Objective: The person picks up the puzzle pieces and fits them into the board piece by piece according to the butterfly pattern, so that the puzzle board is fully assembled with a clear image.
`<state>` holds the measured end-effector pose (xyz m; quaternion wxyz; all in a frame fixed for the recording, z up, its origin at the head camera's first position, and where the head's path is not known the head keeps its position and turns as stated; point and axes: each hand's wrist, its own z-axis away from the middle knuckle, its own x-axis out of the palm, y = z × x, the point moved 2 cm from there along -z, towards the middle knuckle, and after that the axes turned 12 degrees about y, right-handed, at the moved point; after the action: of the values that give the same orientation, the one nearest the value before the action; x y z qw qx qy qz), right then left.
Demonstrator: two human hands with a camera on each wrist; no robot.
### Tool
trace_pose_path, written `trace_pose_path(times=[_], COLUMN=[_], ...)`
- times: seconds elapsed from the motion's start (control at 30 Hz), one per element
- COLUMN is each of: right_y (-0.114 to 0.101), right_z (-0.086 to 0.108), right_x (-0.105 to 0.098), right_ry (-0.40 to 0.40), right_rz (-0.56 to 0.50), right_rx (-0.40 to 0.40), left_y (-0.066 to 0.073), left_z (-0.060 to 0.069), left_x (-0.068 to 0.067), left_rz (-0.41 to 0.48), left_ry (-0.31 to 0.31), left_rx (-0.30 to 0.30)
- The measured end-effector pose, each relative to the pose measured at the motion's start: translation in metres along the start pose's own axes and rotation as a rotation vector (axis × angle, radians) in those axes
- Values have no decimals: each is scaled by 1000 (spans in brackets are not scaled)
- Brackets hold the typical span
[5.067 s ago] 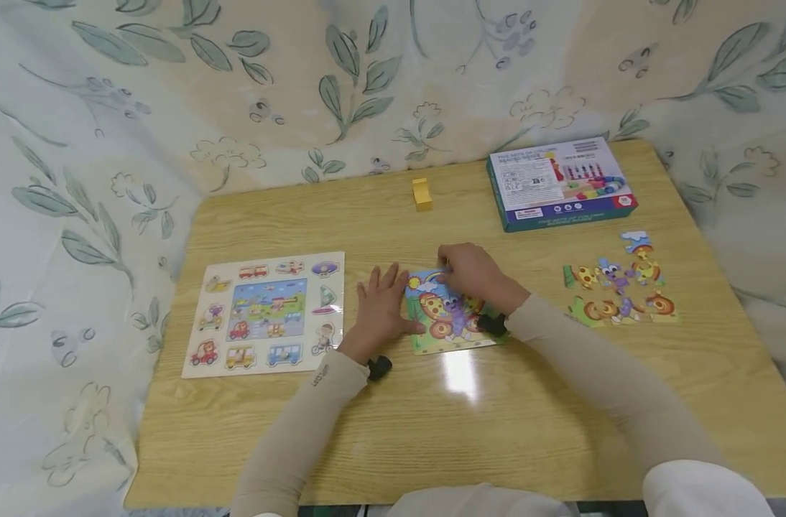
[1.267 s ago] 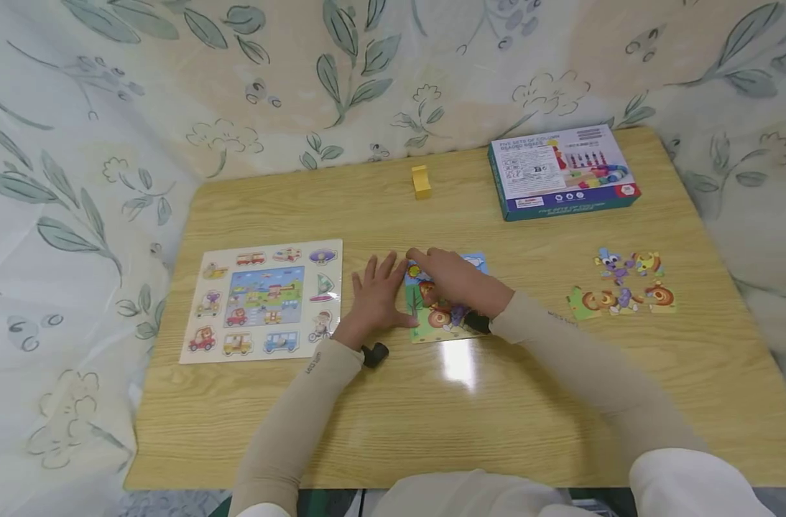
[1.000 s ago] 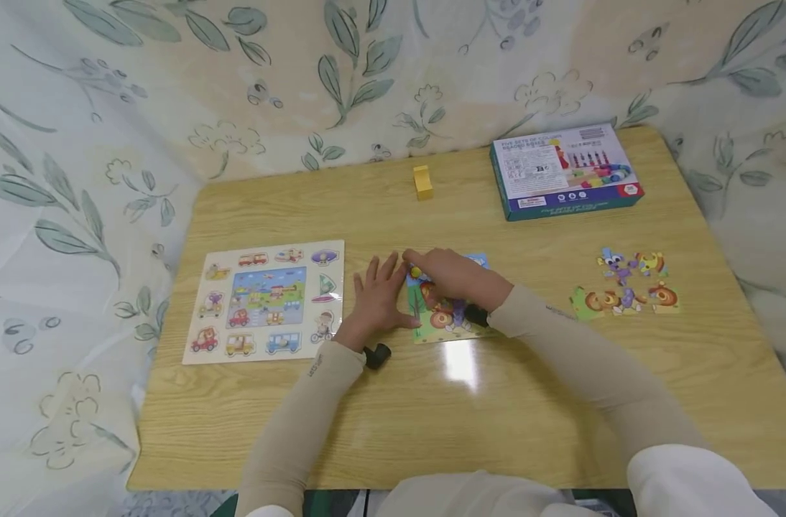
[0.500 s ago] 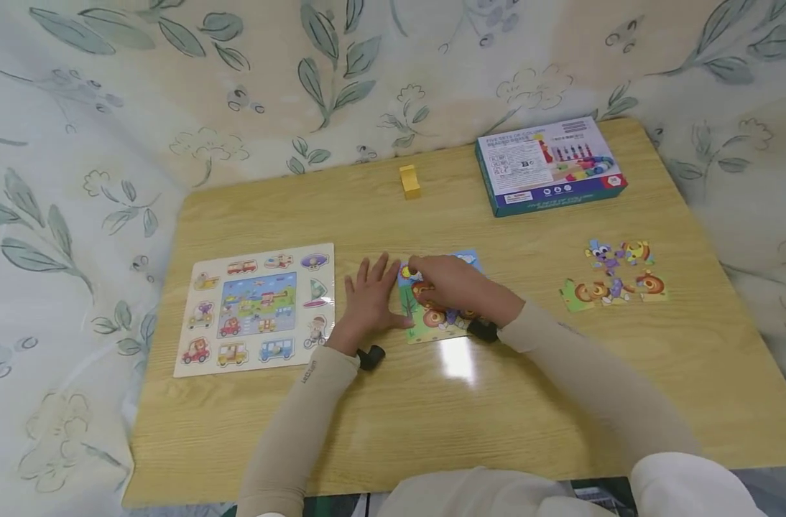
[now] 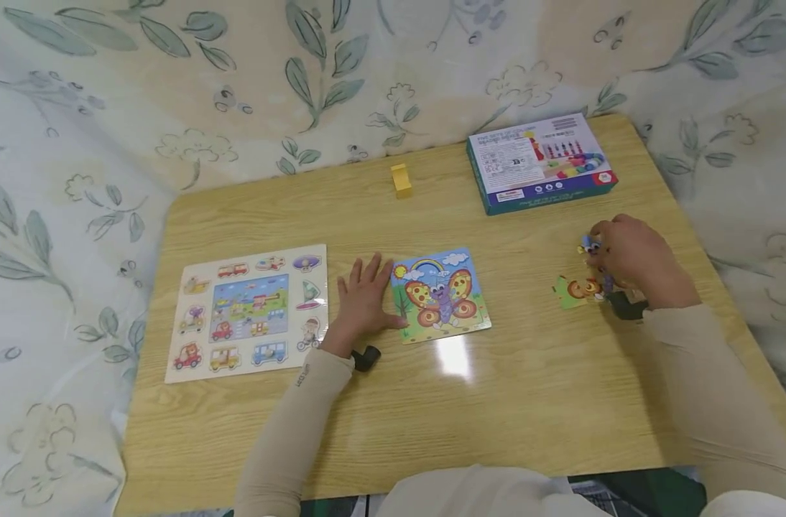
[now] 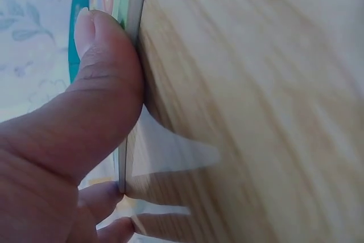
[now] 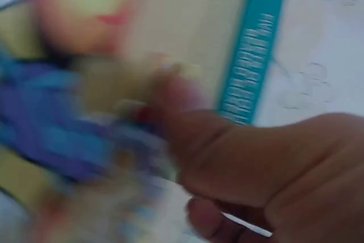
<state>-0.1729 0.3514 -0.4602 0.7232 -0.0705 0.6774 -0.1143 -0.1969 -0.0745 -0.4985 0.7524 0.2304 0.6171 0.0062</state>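
A square butterfly puzzle board lies flat in the middle of the table. My left hand rests at its left edge with fingers spread. Its thumb lies over the board's edge in the left wrist view. At the table's right, my right hand has curled fingers over loose puzzle pieces and pinches one with a blue-headed figure; its grip is partly hidden. In the right wrist view, the thumb of the other hand is absent, while a blurred purple-blue figure appears beside my right thumb.
A peg puzzle board with vehicles lies at the left. A beaded-toy box stands at the back right, and a yellow block sits near the back edge. A loose green-and-brown piece lies left of my right hand.
My right hand has left the butterfly board and moved right to the loose pieces, uncovering the board's picture. The left hand stays at the board's edge. The view has shifted slightly.
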Motion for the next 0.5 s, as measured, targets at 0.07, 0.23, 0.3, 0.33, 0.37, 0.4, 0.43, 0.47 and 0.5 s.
trace_pose_path(times=[0.07,0.23,0.3,0.33,0.37,0.4,0.43,0.47,0.5], right_y=[8,15,11,6,0,-9,-21,-36,-53], right_z=[-2,-7,-7,-7,-6,-5,-3,-2,0], right_x=[5,10,6,4,3,2,2,4,7], right_ry=[-27,1,16,30,40,57,72,97,120], right_rz=[-33,-77,-92,-103,-125,-152,-188,-230,-280], right_rx=[7,25,47,54,65,72,81,75,56], left_y=[0,1,1,1,1,1,0,0,0], left_z=[1,1,0,0,0,-1,-1,-1,-1], left_x=[0,0,0,0,0,0,0,0,-1], left_rz=[6,29,35,30,24,20,14,13,9], left_ry=[0,19,23,20,15,10,4,-1,-3], left_rx=[-5,-5,-2,-2,-3,-4,-4,-4,-2])
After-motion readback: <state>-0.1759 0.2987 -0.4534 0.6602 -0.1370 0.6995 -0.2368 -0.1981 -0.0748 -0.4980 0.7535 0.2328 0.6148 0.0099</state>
